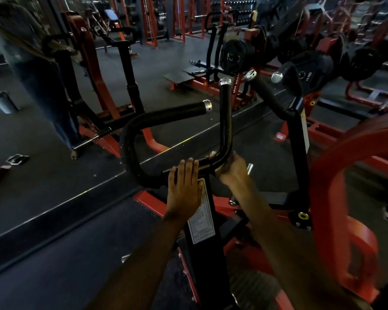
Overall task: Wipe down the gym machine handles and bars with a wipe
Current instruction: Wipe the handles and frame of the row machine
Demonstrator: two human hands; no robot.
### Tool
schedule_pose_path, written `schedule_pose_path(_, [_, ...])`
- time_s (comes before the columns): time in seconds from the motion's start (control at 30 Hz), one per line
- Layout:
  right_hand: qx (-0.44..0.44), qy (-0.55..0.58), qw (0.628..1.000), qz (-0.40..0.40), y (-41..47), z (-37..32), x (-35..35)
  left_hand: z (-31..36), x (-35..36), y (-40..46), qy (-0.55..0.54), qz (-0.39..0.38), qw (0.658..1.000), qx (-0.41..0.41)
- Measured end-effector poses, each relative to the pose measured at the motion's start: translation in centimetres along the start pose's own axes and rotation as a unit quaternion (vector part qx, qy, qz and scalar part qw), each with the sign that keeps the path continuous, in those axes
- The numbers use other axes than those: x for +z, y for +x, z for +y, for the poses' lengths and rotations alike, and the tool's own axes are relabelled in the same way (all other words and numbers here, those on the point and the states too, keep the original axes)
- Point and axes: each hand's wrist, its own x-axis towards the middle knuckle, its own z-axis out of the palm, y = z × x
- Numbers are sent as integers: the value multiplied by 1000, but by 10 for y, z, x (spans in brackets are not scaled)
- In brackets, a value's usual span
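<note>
The right hand (232,170) grips the bar (225,121) at its bend, maybe over a hidden wipe, the bar runs straight up from it, and the left hand (184,189) rests flat beside it.

"15 KG" on a black weight plate (305,73); sticker (202,217) print on the upright is illegible.

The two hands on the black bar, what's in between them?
In the head view, a short bare stretch of black bar lies between the left hand and right hand.
</note>
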Motion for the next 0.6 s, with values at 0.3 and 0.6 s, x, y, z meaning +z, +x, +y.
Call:
schedule_pose_path(0.3, [0, -336, 940, 61, 53, -97, 87, 3, -2, 0, -12, -35, 999, -18])
schedule_pose_path(0.6, [-125, -352, 922, -99, 46, -80, 34, 3, -4, 0, -1, -18, 1000, -19])
